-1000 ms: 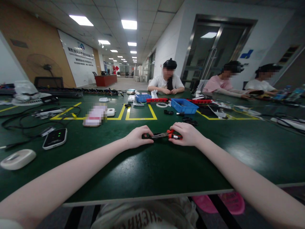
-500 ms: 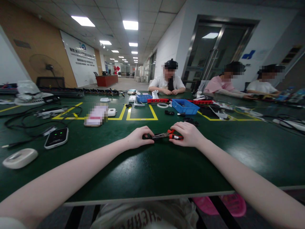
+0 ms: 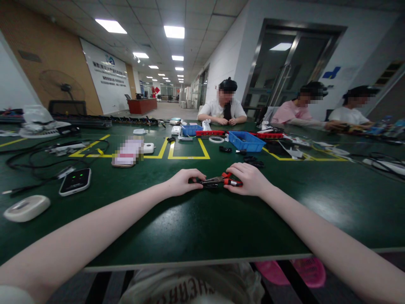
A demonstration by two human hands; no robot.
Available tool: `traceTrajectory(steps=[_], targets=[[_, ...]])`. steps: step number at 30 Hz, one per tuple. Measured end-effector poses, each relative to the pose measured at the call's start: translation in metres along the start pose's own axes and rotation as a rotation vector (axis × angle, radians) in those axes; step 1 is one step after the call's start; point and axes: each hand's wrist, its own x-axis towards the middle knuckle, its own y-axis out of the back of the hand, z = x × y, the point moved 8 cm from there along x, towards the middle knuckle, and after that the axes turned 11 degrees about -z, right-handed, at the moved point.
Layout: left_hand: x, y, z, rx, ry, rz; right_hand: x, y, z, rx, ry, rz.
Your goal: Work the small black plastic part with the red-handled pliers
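Red-handled needle-nose pliers point(image 3: 232, 182) are gripped in my right hand point(image 3: 248, 178), their jaws pointing left. My left hand point(image 3: 185, 181) pinches a small black part point(image 3: 195, 180), perhaps a cable piece, right at the tips of the jaws. Most of that part is covered by my fingers, so its kind does not show. Below the jaws a dark piece point(image 3: 211, 185) is visible, too small to make out. Both hands are low over the green table point(image 3: 190, 228).
Beyond my hands are a blue bin point(image 3: 246, 141), black cable pieces point(image 3: 253, 161) and a white tape ring point(image 3: 216, 139). To the left lie a phone point(image 3: 128, 153), a black-screened device point(image 3: 75, 182) and a white oval object point(image 3: 27, 208). Several people sit across the table.
The plier tips and my left fingers have shifted very slightly left. More of the dark piece shows beneath the jaws. Otherwise the hands hold nearly the same pose.
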Motion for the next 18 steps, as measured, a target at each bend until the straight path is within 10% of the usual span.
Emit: traceTrajectory(steps=[18], targets=[[0.0010,-0.0021,0.0038,0.076,-0.005,-0.025,0.0008,-0.0017,0.0092,0.028,0.007,-0.061]])
